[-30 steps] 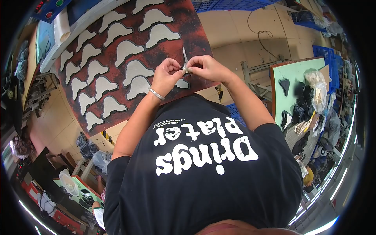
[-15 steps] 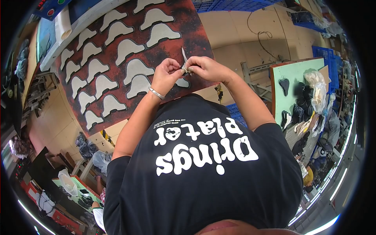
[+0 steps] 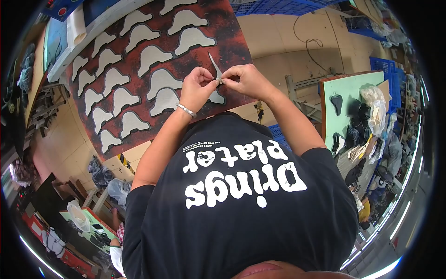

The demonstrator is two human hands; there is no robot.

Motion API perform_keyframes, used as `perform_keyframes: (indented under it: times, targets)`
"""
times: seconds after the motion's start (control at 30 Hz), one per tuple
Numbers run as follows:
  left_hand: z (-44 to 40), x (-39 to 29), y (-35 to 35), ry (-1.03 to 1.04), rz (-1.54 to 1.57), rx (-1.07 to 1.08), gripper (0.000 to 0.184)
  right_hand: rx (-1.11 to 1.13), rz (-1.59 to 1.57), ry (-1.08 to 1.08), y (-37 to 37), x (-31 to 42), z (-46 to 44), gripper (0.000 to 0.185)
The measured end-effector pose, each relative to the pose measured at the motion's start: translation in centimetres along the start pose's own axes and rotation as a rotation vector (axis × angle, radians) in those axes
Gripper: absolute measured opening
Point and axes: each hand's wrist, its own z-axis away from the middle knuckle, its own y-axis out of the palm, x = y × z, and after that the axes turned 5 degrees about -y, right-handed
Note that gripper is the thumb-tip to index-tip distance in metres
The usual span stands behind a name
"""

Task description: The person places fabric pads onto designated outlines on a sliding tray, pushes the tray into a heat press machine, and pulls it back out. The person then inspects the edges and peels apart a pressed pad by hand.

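My left hand point(image 3: 199, 88), with a silver bracelet at the wrist, is closed in a pinch. My right hand point(image 3: 246, 80) pinches from the other side, and the fingertips nearly meet. Between them is a small pale piece, from which a thin curved pointed strip point(image 3: 214, 63) sticks up; its kind is unclear and the fingers hide its lower part. Just below the fingers, another pale shape point(image 3: 217, 97) shows on the dark red board point(image 3: 227, 42). Rows of pale, dark-edged arched cut pieces point(image 3: 162, 83) lie on that board to the left.
A blue machine edge point(image 3: 60, 69) borders the board at left. At right stands a pale green table point(image 3: 329, 83) with dark shaped parts and plastic bags. Blue crates point(image 3: 278, 7) are at the far side; a cable point(image 3: 313, 43) lies on the floor. Part of another person point(image 3: 116, 253) shows at lower left.
The pale strip between my hands has tipped to the left. My right hand has shifted slightly, and its fingers look straighter. The cut pieces on the board look unmoved.
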Motion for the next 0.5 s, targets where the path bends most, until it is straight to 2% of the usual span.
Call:
perform_keyframes:
  times: [0.3, 0.5]
  targets:
    - [-0.29, -0.85, 0.25, -0.055, 0.020, 0.011, 0.021, -0.051, 0.046, -0.155, 0.00, -0.62, 0.02, 0.017]
    - [-0.76, -0.53, 0.35, -0.009, -0.090, 0.016, 0.021, -0.038, 0.182, -0.142, -0.33, -0.18, -0.19, 0.016]
